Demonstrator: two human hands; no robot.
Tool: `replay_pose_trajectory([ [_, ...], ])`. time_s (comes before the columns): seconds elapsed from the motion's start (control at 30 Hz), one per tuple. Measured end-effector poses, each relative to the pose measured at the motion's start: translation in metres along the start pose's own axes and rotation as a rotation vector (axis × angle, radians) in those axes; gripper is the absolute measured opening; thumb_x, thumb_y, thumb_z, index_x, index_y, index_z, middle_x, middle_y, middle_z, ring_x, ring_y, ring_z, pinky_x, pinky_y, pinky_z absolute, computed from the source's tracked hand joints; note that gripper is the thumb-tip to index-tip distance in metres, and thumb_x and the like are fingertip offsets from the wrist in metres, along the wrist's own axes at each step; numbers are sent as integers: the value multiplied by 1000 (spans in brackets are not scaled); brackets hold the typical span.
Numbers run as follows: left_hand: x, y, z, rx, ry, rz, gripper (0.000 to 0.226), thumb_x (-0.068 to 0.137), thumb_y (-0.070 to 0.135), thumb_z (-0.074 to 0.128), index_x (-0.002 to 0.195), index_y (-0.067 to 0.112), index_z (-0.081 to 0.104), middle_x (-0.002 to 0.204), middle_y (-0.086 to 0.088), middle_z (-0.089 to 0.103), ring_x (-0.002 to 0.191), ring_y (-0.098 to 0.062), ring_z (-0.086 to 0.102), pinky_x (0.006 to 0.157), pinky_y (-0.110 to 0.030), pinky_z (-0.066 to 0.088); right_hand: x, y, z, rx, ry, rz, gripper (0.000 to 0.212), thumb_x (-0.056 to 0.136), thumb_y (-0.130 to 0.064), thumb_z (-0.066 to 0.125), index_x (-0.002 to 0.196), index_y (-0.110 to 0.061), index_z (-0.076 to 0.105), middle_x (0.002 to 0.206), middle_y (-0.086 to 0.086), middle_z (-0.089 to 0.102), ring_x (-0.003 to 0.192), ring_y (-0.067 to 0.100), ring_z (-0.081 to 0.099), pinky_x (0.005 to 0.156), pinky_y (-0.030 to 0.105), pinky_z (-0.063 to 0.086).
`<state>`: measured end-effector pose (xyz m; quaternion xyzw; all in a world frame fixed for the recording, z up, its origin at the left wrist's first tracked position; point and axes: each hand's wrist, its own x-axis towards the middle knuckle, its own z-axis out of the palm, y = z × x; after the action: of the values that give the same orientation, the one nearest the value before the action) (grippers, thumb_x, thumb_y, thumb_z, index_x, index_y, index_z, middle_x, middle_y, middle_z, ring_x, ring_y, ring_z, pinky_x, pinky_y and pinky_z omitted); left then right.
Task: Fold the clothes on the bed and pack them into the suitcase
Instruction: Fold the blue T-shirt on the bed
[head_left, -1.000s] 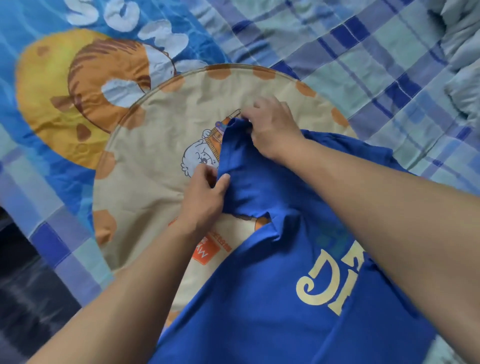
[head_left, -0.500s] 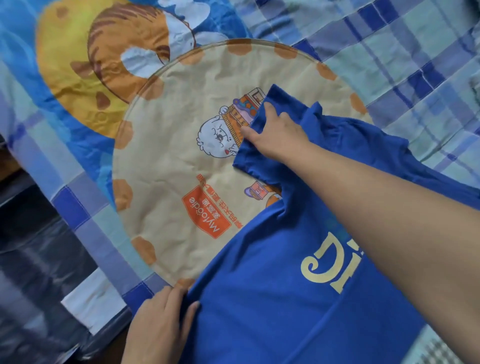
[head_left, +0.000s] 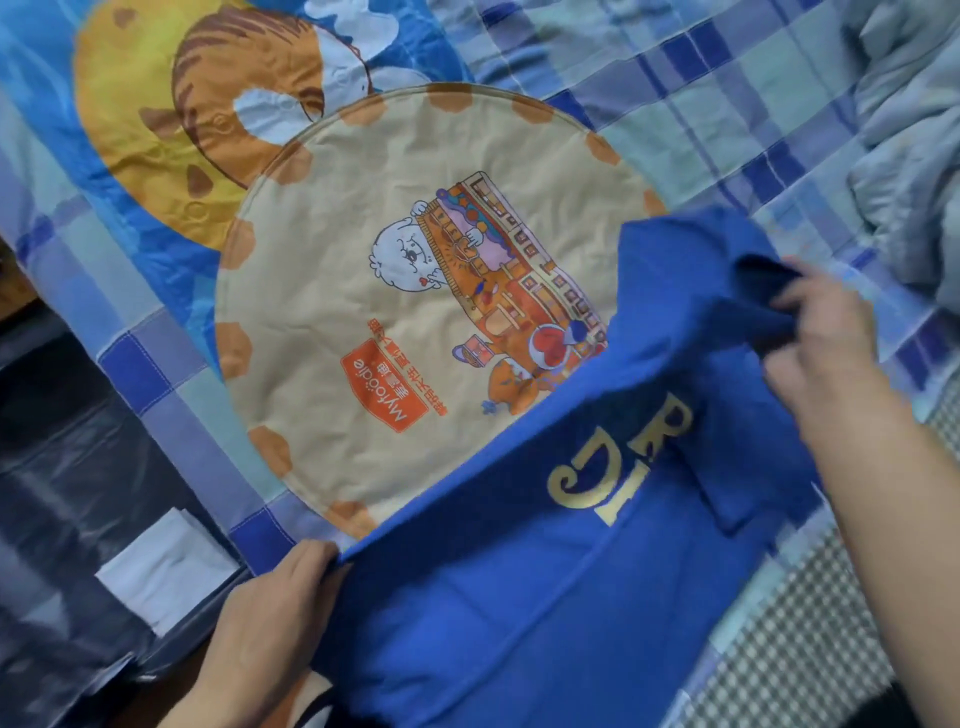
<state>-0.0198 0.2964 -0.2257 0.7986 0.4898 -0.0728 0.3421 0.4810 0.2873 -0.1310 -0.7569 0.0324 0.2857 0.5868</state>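
Observation:
A blue T-shirt (head_left: 519, 571) with gold lettering lies spread over the bed's near right part. My left hand (head_left: 275, 597) grips its lower left edge near the bed's front edge. My right hand (head_left: 826, 343) pinches a bunched fold of the shirt near its sleeve and collar, lifted a little off the bed. The suitcase is not in view.
A checked blue bedsheet (head_left: 701, 104) with a large round beige cartoon print (head_left: 363, 260) covers the bed. Crumpled grey-blue fabric (head_left: 909, 156) lies at the far right. Left of the bed is a dark floor with a white sheet (head_left: 156, 571). A mesh-patterned surface (head_left: 810, 649) shows at lower right.
My right hand has moved right, from the shirt's left sleeve to a fold farther right. My left hand dropped from the sleeve to the shirt's lower edge and holds it there.

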Motion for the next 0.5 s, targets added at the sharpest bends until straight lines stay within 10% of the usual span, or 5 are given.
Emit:
replay_pose_trajectory([
  [0.13,-26,26,5,85,61,172,31,96,58,35,83,31,44,66,9,53,46,-22,59,38,-33,47,-35,47,-134,280,98,273,71,8,-8,76,75,-19,54,72,1,68,68,19,71,67,29,59],
  [0.2,-43,38,19,165,75,260,42,101,61,25,85,31,48,69,8,55,45,-24,59,37,-31,45,-48,78,-172,368,156,397,56,36,-14,88,83,-16,58,95,5,70,94,24,71,86,38,55],
  [0.3,-72,43,43,282,0,259,27,97,53,40,88,32,54,78,7,57,50,-27,62,38,-35,48,-57,114,-192,326,197,529,19,94,-29,56,109,-19,61,113,2,66,99,20,65,81,40,52],
  [0.5,-100,48,53,318,-26,-26,33,74,6,81,78,23,52,77,3,51,68,-31,59,55,-43,47,-74,130,-192,97,60,663,29,97,-43,56,120,-25,58,104,-5,65,99,10,59,93,29,40],
])
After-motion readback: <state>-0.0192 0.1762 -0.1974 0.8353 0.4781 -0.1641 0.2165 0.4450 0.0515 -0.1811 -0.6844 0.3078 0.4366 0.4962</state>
